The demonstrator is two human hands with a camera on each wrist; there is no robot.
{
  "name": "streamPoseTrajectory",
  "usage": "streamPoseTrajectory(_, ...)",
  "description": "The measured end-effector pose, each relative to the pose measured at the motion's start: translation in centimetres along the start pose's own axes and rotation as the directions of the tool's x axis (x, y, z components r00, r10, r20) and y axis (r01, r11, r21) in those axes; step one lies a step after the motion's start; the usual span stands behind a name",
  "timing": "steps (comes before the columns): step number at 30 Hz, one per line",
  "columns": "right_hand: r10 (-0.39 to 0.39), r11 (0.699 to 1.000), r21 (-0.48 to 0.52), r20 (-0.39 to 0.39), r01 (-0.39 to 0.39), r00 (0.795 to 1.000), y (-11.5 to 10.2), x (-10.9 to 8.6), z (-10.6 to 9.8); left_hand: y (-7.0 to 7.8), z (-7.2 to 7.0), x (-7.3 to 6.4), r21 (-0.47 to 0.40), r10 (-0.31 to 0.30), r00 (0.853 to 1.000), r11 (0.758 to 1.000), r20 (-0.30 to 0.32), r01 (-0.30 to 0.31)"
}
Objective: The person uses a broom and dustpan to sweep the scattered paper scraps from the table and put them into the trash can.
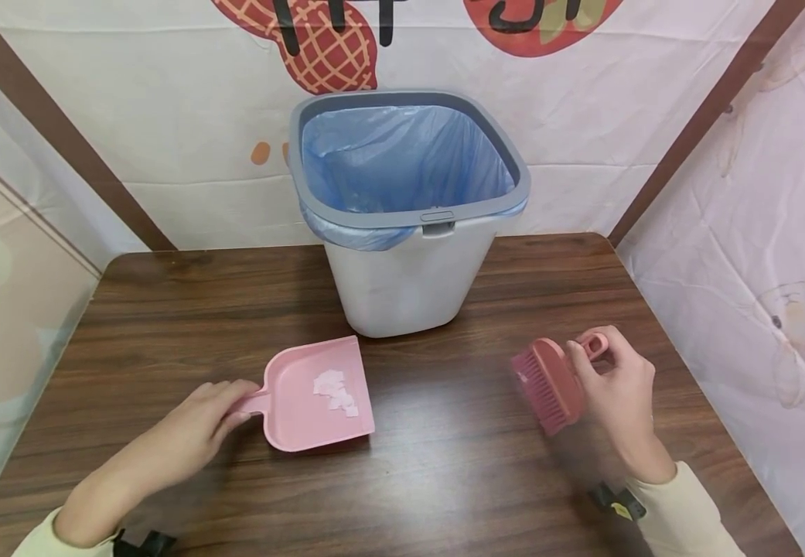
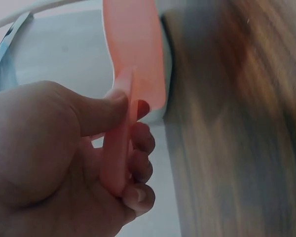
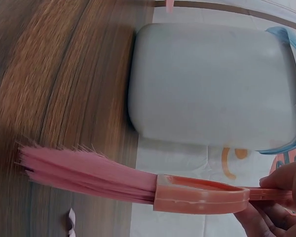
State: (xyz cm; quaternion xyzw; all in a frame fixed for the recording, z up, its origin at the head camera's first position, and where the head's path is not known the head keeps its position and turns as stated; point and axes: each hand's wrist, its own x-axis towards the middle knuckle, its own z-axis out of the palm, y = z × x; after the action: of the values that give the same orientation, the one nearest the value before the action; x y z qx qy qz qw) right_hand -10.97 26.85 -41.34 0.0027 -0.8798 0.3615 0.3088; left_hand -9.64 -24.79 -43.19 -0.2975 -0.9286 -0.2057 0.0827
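Scraps (image 1: 335, 389) in dustpan (image 1: 318, 394), blurry.

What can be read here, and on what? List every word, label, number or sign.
None can be read.
Backdrop: black strokes of large characters at the top edge, cut off by the frame, not readable.
Bin, dustpan, brush: no print visible.
Tag at the right cuff: too small to read.
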Motion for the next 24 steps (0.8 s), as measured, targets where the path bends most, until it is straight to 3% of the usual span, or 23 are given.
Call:
streamPoseTrajectory(11,-0.02,0.999,-0.037,-0.028,0.019,0.999,1.0,0.1,-1.3,-2.2,-2.7,-0.3,0.034,0.023,0.999,0.999,-0.023,-0.022)
streamPoseTrajectory(24,0.005,0.999,-0.043,-0.025,-0.006,1.0,1.1,0.3,-1.5,-4.7,-8.6,1.0,0.068,0.0,0.999,0.998,-0.043,0.003)
